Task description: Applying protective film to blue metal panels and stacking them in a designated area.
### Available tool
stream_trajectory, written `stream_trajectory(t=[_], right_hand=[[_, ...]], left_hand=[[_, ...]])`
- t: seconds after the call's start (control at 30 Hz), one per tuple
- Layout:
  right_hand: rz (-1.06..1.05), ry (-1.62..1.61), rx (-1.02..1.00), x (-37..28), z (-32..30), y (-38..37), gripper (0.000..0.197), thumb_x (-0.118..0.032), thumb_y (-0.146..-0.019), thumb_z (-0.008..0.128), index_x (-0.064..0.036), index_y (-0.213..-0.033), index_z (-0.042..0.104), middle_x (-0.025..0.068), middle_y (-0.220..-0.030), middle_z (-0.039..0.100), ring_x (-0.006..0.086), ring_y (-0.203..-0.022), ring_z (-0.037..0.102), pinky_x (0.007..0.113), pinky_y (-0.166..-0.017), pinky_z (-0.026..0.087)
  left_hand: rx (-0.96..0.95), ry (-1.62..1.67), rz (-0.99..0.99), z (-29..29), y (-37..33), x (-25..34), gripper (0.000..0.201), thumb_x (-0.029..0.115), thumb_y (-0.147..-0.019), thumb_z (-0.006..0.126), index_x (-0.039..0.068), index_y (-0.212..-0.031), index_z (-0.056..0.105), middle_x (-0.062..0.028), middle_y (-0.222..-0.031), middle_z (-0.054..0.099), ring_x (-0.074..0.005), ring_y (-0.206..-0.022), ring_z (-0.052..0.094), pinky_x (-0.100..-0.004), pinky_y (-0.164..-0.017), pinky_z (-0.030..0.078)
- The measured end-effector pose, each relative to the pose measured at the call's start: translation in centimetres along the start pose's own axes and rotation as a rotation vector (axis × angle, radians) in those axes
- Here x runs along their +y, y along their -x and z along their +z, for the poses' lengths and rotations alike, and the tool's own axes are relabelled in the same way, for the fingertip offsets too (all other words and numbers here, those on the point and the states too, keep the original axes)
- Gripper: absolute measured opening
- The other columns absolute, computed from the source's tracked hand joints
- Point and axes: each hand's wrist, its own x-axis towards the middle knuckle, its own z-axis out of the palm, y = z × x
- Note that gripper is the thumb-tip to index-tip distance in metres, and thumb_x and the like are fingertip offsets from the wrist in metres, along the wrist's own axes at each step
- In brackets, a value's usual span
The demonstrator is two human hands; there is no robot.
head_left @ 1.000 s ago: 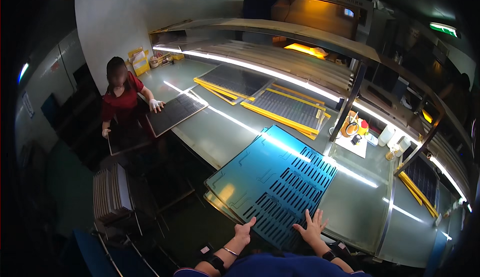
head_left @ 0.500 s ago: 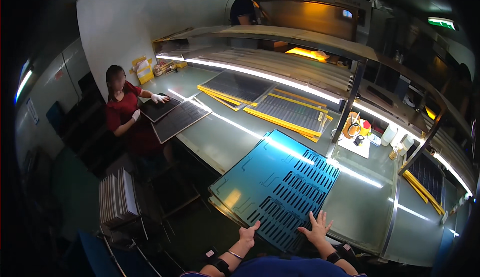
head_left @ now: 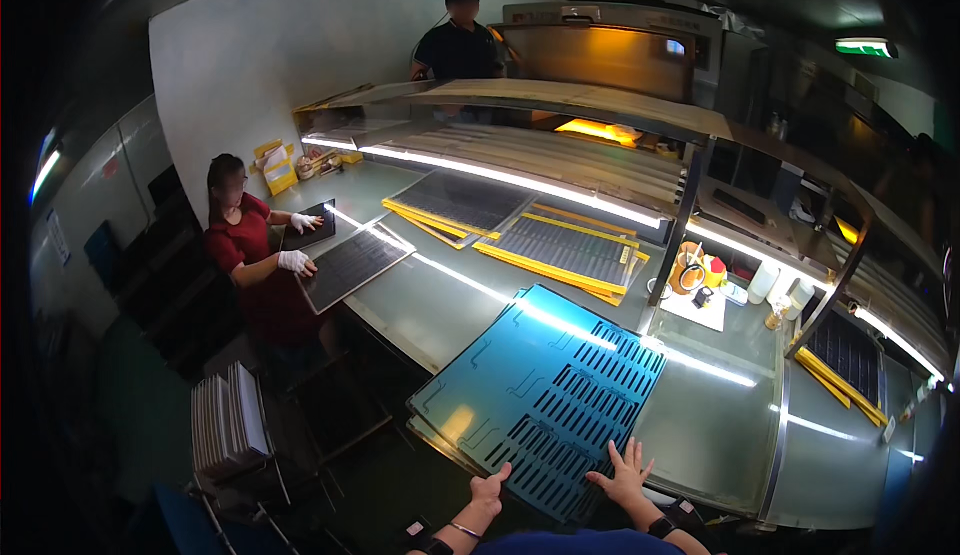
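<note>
A large blue slotted panel lies flat at the near edge of the grey metal worktable, part of it past the table's edge. My left hand sits at the panel's near corner, fingers curled with the thumb up against the edge. My right hand rests flat on the panel's near side, fingers spread. Neither hand has the panel lifted.
Yellow-framed dark panels lie further back under a low shelf. A seated person in red with white gloves handles a dark panel at left. Another person stands behind. Bottles and tape rolls sit mid-table. Stacked trays stand lower left.
The view has tilted slightly, showing the table lower in frame. My hands stay on the blue panel's near edge. The seated person has shifted their hands on the dark panel.
</note>
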Motion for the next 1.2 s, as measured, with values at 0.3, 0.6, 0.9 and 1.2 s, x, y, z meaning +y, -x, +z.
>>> stream_trajectory(t=[0.3,0.6,0.9,1.2], right_hand=[[0.023,-0.023,-0.001,0.4,-0.3,-0.4,0.096,-0.072,-0.067,0.059,-0.0186,-0.142,0.033,0.0218,-0.151,0.004,0.0334,-0.140,-0.006,0.059,-0.103,-0.011],[0.026,-0.039,-0.012,-0.4,-0.5,0.3,0.096,-0.069,-0.066,0.063,-0.0191,-0.142,0.032,0.0225,-0.150,0.006,0.0334,-0.140,-0.003,0.058,-0.104,-0.010],[0.048,0.005,-0.009,-0.3,-0.2,-0.4,0.097,-0.071,-0.066,0.062,-0.0204,-0.143,0.031,0.0200,-0.151,0.005,0.0321,-0.141,-0.004,0.057,-0.104,-0.009],[0.065,-0.009,-0.021,-0.7,-0.7,0.0,0.096,-0.064,-0.066,0.066,-0.0175,-0.142,0.032,0.0209,-0.151,0.004,0.0321,-0.141,-0.004,0.057,-0.104,-0.009]], left_hand=[[0.046,-0.158,-0.020,-0.2,-0.8,-0.6,0.057,0.020,-0.065,0.085,-0.011,-0.099,0.050,-0.0156,-0.103,0.057,-0.0228,-0.089,0.057,-0.0351,-0.075,0.049],[0.071,-0.097,-0.035,0.5,0.5,-0.2,0.045,0.016,-0.066,0.084,-0.008,-0.093,0.057,-0.0141,-0.096,0.061,-0.0214,-0.085,0.060,-0.0335,-0.071,0.051],[0.124,-0.148,-0.019,0.6,-0.4,-0.2,0.039,0.012,-0.068,0.082,-0.009,-0.091,0.060,-0.0140,-0.092,0.063,-0.0215,-0.079,0.062,-0.0364,-0.068,0.053],[0.053,-0.071,-0.032,0.8,0.7,0.1,0.043,0.015,-0.066,0.084,-0.011,-0.090,0.061,-0.0148,-0.090,0.063,-0.0210,-0.076,0.062,-0.0338,-0.065,0.052]])
